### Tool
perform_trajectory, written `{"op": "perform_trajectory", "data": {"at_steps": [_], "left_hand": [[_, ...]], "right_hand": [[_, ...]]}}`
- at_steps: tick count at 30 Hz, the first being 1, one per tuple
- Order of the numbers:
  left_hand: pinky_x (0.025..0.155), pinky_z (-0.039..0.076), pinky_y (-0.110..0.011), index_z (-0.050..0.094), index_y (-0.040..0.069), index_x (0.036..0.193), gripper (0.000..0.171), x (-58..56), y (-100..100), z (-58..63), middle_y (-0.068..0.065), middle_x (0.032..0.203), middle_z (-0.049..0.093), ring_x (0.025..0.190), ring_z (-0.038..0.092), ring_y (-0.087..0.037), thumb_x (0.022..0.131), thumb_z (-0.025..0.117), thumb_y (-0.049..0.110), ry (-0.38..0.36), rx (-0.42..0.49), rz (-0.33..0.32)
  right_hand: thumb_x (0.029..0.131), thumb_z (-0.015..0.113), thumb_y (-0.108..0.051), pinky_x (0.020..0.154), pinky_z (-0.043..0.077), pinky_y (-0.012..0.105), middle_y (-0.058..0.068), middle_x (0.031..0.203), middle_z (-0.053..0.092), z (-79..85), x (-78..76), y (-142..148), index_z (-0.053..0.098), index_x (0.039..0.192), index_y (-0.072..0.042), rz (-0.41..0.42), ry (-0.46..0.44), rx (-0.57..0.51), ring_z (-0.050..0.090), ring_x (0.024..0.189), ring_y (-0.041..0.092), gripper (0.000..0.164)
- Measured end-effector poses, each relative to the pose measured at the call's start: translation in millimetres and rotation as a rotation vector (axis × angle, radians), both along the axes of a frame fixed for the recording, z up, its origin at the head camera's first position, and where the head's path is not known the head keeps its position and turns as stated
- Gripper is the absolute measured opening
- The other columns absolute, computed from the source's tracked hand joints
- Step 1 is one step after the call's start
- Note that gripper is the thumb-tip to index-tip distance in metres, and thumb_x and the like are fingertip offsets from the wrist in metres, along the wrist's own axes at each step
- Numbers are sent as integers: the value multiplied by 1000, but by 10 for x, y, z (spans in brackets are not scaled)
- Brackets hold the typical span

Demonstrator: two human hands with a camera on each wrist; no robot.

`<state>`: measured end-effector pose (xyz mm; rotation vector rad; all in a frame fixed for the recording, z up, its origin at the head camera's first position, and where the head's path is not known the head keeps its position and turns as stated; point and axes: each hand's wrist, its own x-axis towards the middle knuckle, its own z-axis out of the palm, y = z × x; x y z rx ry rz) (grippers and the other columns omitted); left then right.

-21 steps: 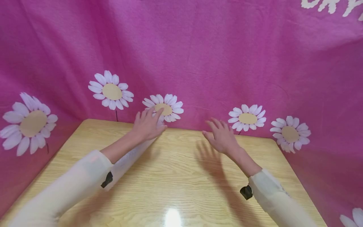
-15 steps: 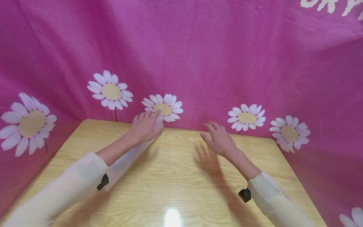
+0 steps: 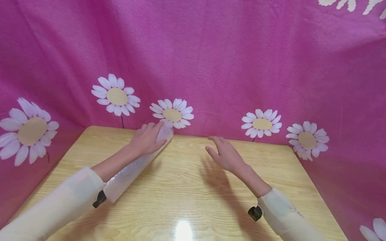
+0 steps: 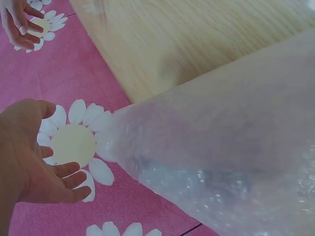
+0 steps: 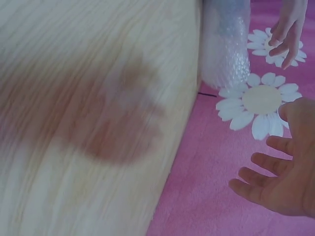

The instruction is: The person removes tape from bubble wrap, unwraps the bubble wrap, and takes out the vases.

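A long roll of bubble wrap point(image 3: 129, 175) lies slantwise on the left half of the table, its far end near the back edge. My left hand point(image 3: 144, 140) hovers over the far part of the roll and hides some of it. In the left wrist view, the left hand point(image 4: 34, 157) has its fingers loosely spread, with a gap between them and the bubble wrap point(image 4: 221, 142). My right hand point(image 3: 227, 156) hangs in the air over the right of the table, holding nothing. Its relaxed, parted fingers show in the right wrist view, with the bubble wrap point(image 5: 225, 46) farther off.
The wood-grain table point(image 3: 187, 190) has a pink-purple cloth point(image 3: 211, 60) with printed daisies point(image 3: 172, 114) behind it and at both sides. A small black device point(image 3: 255, 213) sits at the right sleeve cuff, and another black device point(image 3: 100, 198) at the left.
My left hand has moved left and nearer, uncovering the far end of the bubble wrap. The right hand has drifted slightly left and nearer. The roll stays in place.
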<state>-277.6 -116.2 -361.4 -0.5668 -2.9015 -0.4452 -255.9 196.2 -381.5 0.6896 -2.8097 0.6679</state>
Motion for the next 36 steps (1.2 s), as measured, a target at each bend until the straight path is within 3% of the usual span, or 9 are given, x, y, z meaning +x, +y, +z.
{"op": "perform_trajectory", "data": {"at_steps": [11, 18, 24, 36], "left_hand": [[95, 46, -59, 32, 8, 155, 69, 69, -151, -38, -28, 138, 47, 121, 47, -43, 97, 62, 31, -61, 41, 0], [100, 42, -60, 32, 1, 153, 69, 90, -258, -65, -30, 138, 46, 123, 46, -46, 98, 60, 30, -66, 23, 2], [99, 43, -62, 33, 1, 152, 68, 105, -304, -64, -30, 138, 46, 121, 47, -47, 98, 61, 30, -68, 33, 3], [102, 40, -64, 32, -2, 152, 68, 123, -440, -147, -31, 141, 44, 130, 42, -46, 98, 61, 29, -115, 52, 24]], "right_hand": [[102, 56, -30, 106, 41, 50, 20, 137, 56, -59, 54, -125, 52, 139, 0, 9, -35, -69, 50, 129, 34, 48], [102, 57, -27, 99, 48, 49, 21, 132, 58, -80, 55, -231, 53, 137, 1, 9, -88, -159, 56, 121, 35, 45], [101, 58, -25, 96, 50, 49, 22, 133, 58, -123, 65, -328, 53, 136, 1, 20, -115, -206, 59, 116, 38, 44], [102, 56, -28, 91, 53, 48, 25, 130, 58, -249, 114, -554, 48, 141, -2, -40, -245, -300, 64, 108, 39, 48]]}}
